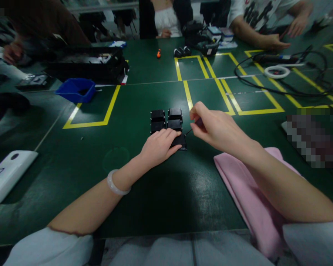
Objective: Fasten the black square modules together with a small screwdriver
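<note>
Several small black blocks point(174, 124) with shiny studs along their sides stand close together in two columns on the green table. My left hand point(161, 145) reaches over the near ones, its thumb and fingers around the nearest black block point(179, 140), and it covers part of the group. Pinched in my right hand point(208, 123) is a thin-shafted screwdriver point(189, 131), its handle mostly hidden by the fingers. The shaft slants down to the left, and its tip is at the right side of that nearest block; whether it touches a stud I cannot tell.
A pink cloth point(238, 184) lies under my right forearm. Left of the blocks are a blue bin point(77, 90), a black crate point(86, 70) and a white device point(12, 173). Black cables point(283, 87) coil at right. Co-workers sit across the table point(144, 96).
</note>
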The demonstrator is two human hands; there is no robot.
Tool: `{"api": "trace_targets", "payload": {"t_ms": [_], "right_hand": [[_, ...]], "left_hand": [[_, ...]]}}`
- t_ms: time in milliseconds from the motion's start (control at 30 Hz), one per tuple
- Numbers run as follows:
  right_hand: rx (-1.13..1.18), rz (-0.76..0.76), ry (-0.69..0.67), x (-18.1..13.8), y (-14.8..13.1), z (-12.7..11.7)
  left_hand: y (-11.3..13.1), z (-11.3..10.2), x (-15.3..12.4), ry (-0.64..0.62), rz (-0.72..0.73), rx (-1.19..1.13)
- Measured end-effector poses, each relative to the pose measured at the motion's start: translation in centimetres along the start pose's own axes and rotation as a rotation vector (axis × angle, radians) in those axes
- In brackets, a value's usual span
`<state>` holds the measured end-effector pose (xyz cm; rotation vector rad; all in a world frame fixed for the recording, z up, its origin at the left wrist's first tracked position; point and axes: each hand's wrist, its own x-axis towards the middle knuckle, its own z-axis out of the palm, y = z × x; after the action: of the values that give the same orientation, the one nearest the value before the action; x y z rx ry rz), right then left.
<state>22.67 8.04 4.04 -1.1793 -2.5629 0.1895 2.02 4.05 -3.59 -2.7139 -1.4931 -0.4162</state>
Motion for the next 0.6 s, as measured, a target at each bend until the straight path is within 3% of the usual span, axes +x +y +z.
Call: {"api": "trace_targets", "payload": {"t_ms": [600], "right_hand": [[-0.025,0.002,-0.002,0.01,-0.04,0.01]], "left_hand": [[0.04,-0.17,0.03,-0.013,-0.002,-0.016]]}}
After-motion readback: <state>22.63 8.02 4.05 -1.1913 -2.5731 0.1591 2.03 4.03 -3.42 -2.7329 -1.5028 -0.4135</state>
